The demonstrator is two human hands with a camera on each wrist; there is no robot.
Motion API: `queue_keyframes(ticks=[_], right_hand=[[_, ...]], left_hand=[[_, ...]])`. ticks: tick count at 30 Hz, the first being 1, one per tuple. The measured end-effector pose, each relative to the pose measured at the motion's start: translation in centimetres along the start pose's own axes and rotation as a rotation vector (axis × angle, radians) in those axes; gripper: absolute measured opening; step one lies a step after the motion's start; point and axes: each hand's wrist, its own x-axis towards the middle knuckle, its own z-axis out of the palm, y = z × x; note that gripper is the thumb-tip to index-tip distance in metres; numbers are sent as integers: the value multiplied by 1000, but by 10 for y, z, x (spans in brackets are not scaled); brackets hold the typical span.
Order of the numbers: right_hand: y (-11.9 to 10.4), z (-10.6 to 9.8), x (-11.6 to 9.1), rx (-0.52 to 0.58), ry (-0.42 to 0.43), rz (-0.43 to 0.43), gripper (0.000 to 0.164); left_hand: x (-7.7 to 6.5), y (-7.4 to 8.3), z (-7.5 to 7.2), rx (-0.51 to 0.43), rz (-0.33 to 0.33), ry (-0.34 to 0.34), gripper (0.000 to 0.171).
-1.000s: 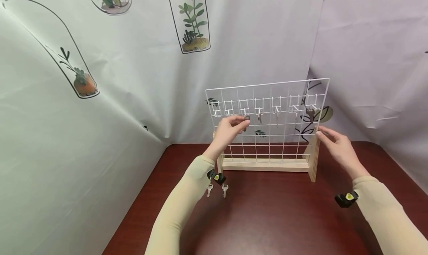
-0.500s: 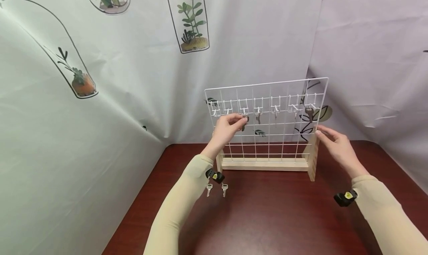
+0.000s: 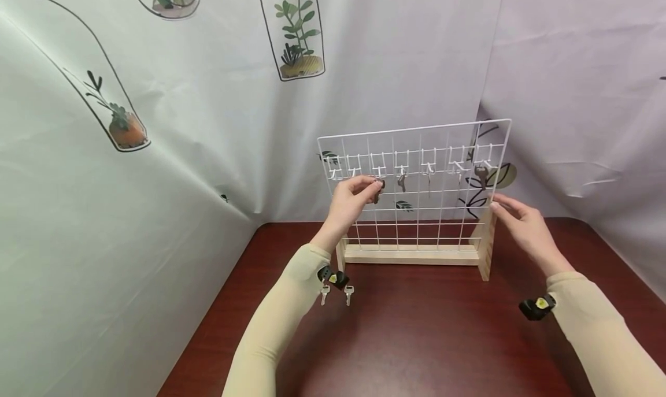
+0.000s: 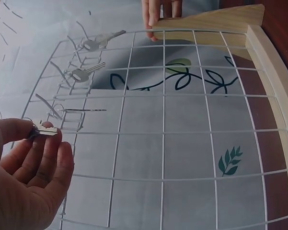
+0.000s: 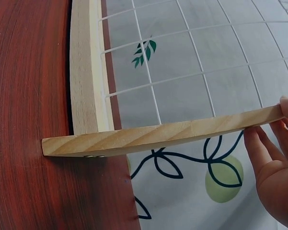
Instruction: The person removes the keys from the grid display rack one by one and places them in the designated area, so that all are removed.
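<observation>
My left hand (image 3: 347, 205) pinches a small key (image 4: 47, 130) between thumb and fingers. It is in front of a white wire grid rack (image 3: 416, 129), just below the third hook from the left (image 3: 379, 171). In the head view the key's dark blade pokes out beneath the fingertips; whether its ring touches the hook is hidden. With thumb and fingers on either side, my right hand (image 3: 525, 229) grips the upper end of the rack's wooden side post (image 5: 158, 136). Keys hang from hooks to the right, among them a middle key (image 3: 402, 182) and a far-right key (image 3: 482, 177).
Two more keys lie on the dark red table (image 3: 426, 327), a left one (image 3: 325, 295) and a right one (image 3: 349, 295), close by the left wrist camera (image 3: 339, 279). A wooden crossbar (image 3: 411, 256) forms the rack's base. Behind it hangs a white printed cloth (image 3: 406, 56).
My left hand has drawn slightly left, and more of the pinched key shows below its fingertips. The right hand keeps its grip on the post. The view has shifted a little.
</observation>
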Motion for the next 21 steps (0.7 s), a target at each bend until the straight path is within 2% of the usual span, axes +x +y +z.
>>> queue_keyframes(ticks=[6,12,17,21], right_hand=[[0,0,1,-1,-7,14,56],[1,0,1,-2,-4,20,56],[1,0,1,-6,0,22,57],[0,0,2,-8,-2,31,57]], left_hand=[[-2,1,1,-42,36,-3,21],[-6,1,-2,-75,54,-38,17],[-11,0,-6,-86,46,-76,17],[-18,-3,-9,-57,16,-102,21]])
